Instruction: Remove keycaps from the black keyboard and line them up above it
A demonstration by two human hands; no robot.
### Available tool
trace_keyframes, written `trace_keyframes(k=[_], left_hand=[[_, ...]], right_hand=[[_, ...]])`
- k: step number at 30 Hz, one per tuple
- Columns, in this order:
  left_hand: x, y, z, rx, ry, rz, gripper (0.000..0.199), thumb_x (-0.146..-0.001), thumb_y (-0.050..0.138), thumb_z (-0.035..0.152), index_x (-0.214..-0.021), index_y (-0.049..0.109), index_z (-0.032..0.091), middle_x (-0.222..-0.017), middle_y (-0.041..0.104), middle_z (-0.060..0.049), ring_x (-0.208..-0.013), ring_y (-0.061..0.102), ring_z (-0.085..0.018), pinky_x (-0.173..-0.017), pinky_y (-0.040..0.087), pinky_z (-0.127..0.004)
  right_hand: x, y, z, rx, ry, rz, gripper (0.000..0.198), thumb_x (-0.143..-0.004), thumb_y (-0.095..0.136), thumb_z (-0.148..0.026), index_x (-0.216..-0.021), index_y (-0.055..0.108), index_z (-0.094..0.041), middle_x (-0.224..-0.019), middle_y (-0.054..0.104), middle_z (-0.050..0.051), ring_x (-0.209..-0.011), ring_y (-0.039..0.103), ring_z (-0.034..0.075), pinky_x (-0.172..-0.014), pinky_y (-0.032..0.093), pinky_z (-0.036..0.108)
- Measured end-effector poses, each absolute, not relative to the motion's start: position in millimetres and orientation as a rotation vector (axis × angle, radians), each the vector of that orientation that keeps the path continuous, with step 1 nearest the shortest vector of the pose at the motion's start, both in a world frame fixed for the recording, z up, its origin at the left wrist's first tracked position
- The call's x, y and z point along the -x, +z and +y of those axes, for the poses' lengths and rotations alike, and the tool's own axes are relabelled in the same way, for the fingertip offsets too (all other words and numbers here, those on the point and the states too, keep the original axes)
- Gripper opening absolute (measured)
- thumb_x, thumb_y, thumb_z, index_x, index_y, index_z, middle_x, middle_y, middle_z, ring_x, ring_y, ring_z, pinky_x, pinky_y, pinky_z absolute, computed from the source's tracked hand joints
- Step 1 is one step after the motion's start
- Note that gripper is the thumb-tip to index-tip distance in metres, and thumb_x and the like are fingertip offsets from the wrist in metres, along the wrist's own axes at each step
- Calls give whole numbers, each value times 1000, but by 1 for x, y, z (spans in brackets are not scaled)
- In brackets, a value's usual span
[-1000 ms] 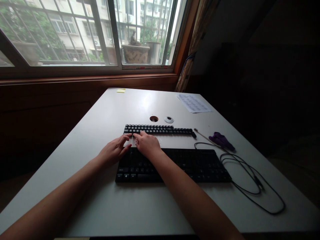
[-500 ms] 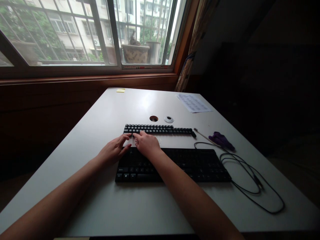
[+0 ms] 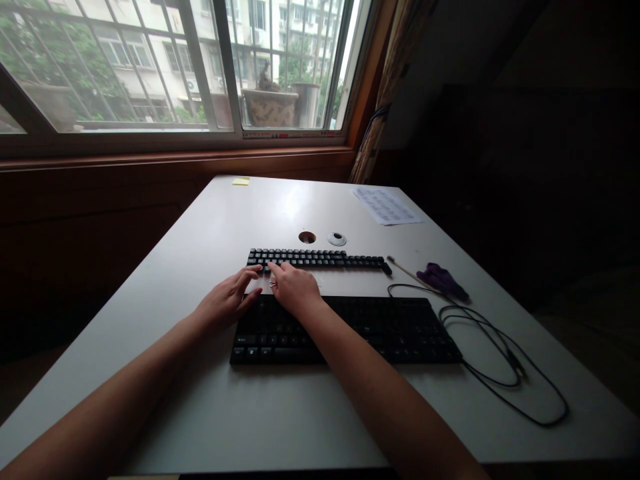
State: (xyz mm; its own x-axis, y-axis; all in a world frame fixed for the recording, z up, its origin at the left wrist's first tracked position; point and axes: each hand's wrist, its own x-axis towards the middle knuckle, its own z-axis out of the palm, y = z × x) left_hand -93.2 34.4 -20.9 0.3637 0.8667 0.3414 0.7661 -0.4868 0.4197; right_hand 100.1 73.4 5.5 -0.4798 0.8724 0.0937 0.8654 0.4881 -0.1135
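the rows of black keycaps stand in a block on the white surface, just beyond the black keyboard. at their left end, the left hand reaches in with thumb and index finger spread apart. the right hand extends its index finger to the front row; whether it pinches anything, i cannot tell. a looped cable and purple cloth lie to the right.

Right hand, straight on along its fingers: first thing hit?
Likely the loose keycaps right at the right hand's fingertips; depth is unclear, so it may already touch them.
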Motion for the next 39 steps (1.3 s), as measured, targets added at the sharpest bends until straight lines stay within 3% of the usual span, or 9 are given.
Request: trace_keyframes(k=[39], left_hand=[[95, -26, 38, -2448, 794, 1455, 27, -98, 44, 38, -120, 47, 22, -140, 52, -10, -124, 55, -25, -104, 45, -42]], right_hand=[[-100, 6, 72, 1468, 41, -2638, 44, -97, 40, -37, -141, 46, -32, -121, 59, 9, -94, 65, 23, -76, 51, 34]])
